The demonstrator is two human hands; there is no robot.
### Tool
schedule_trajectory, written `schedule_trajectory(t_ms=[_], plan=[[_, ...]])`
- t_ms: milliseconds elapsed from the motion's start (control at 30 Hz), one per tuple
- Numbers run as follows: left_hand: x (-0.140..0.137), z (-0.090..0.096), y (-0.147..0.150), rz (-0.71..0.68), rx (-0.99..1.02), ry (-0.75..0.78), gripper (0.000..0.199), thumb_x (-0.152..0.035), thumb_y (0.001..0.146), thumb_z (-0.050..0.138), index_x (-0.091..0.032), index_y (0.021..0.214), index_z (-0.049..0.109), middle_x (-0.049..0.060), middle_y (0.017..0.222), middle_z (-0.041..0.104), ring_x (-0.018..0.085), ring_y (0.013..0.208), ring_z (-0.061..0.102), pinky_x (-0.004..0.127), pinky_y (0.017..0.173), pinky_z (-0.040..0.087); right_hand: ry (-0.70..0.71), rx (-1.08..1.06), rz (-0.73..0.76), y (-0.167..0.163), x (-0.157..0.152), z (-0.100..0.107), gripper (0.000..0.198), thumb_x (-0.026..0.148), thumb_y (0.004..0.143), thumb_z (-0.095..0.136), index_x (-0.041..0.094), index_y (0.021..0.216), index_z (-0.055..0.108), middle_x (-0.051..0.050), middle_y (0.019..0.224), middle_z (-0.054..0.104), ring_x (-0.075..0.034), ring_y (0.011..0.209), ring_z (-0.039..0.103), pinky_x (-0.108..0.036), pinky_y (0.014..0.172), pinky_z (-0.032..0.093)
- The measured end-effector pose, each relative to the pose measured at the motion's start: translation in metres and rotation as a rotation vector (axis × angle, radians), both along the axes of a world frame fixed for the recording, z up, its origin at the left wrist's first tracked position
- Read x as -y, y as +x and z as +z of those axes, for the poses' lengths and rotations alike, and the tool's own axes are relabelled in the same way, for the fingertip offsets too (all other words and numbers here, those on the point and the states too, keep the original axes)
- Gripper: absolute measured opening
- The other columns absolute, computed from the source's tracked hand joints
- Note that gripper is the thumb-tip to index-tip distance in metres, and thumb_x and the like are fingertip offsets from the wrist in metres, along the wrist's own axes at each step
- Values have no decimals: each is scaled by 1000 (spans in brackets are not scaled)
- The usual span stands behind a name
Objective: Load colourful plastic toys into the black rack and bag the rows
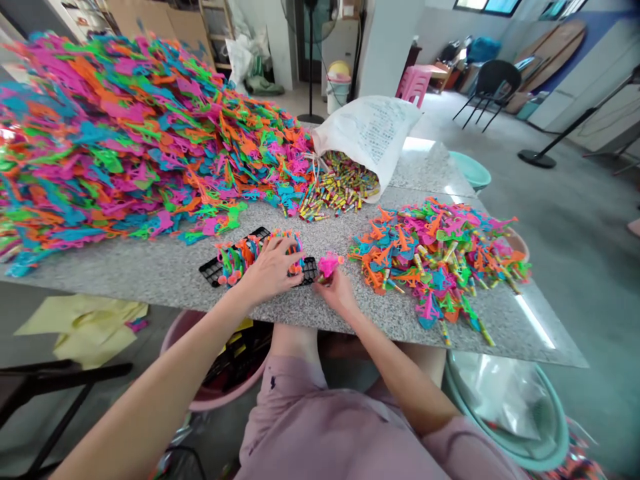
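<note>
My left hand [267, 270] lies over a row of upright, brightly coloured plastic toy pieces [237, 258] standing in a black grid rack [211, 271]. Its thumb and fingers curl around pieces at the right end of the row, partly hiding them. Just off the rack's right end, my right hand [341, 293] pinches a pink plastic toy piece [329, 263] close above the granite tabletop [320, 310]. To the right is a pile of toy pieces [400, 247], many with small striped tubes fitted on them.
A huge heap of loose toy pieces [150, 133] covers the left of the table. Behind the rack, a white sack [375, 127] lies on its side, spilling small striped tubes [345, 183]. Below the table are a pink basin [175, 333] and a green tub [557, 427].
</note>
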State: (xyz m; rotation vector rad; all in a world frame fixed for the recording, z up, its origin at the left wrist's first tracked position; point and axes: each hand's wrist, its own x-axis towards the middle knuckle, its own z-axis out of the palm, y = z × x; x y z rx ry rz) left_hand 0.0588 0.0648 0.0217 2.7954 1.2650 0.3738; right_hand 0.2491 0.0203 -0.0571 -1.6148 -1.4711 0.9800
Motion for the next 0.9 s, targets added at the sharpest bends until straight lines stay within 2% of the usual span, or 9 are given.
schedule_trajectory(t_ms=[133, 267, 433, 600, 900], plan=[[-1, -1, -1, 9, 9, -12, 44, -37, 84, 62, -22, 125, 67, 13, 130, 52, 34, 121, 44, 54, 108, 36, -6, 183, 162, -22, -22, 1, 4, 22, 76, 66, 18, 77, 66, -1, 70, 68, -17, 66, 62, -24, 61, 41], [0, 0, 0, 28, -7, -12, 48, -39, 82, 63, -19, 125, 68, 14, 131, 52, 35, 120, 43, 52, 107, 37, 59, 368, 188, -23, -26, 5, 4, 18, 75, 66, 18, 78, 68, -3, 76, 70, -19, 71, 63, -24, 63, 41], [1, 2, 2, 41, -14, -13, 48, -39, 82, 62, -18, 124, 68, 14, 129, 52, 34, 115, 44, 51, 105, 40, 53, 353, 193, -18, -29, 0, 8, 26, 80, 67, 19, 83, 69, -2, 83, 72, -18, 74, 65, -24, 66, 43], [2, 3, 4, 68, -17, -21, 51, -39, 80, 63, -18, 127, 67, 14, 128, 52, 34, 114, 44, 50, 106, 39, 58, 504, 232, -22, -37, -6, 19, 23, 80, 66, 17, 98, 70, -7, 92, 73, -21, 84, 66, -25, 70, 43], [4, 5, 11, 124, -46, -11, 56, -38, 77, 63, -13, 127, 63, 16, 129, 52, 36, 116, 44, 51, 104, 40, -29, 577, 279, -38, -44, 17, 24, 21, 89, 52, 14, 104, 69, -14, 94, 72, -23, 83, 66, -27, 70, 45]])
